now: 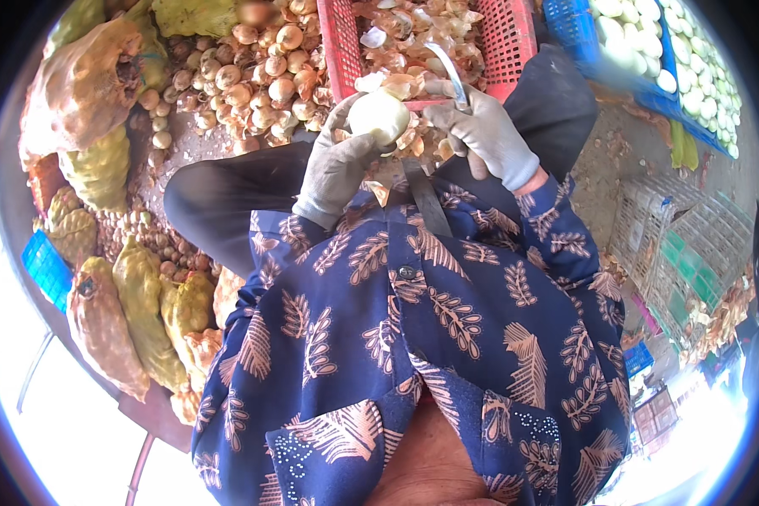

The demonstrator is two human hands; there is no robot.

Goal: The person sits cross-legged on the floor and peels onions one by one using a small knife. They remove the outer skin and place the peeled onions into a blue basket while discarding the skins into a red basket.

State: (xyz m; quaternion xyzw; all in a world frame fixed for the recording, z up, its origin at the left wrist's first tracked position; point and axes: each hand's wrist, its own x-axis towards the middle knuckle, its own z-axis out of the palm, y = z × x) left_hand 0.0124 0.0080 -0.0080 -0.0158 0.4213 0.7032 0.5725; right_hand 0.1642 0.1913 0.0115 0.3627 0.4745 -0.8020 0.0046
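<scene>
My left hand (pixel 341 161), in a grey work glove, holds a pale peeled onion (pixel 379 118) over the near edge of a red plastic crate (pixel 340 54). Just right of the onion, my right hand (pixel 477 129), gloved alike, grips a knife with a curved metal blade (pixel 448 68); its handle is hidden in the fingers. The blade points up and away over the crate and stands apart from the onion. Loose onion skins (pixel 417 38) fill the crate, and more skins lie between my hands and below them.
Unpeeled onions (pixel 253 82) lie heaped left of the crate, beside full mesh sacks (pixel 79 88). Blue crates (pixel 673 95) of peeled onions stand at the upper right. Pale plastic crates (pixel 651 234) sit on the floor at the right. My bent legs flank the red crate.
</scene>
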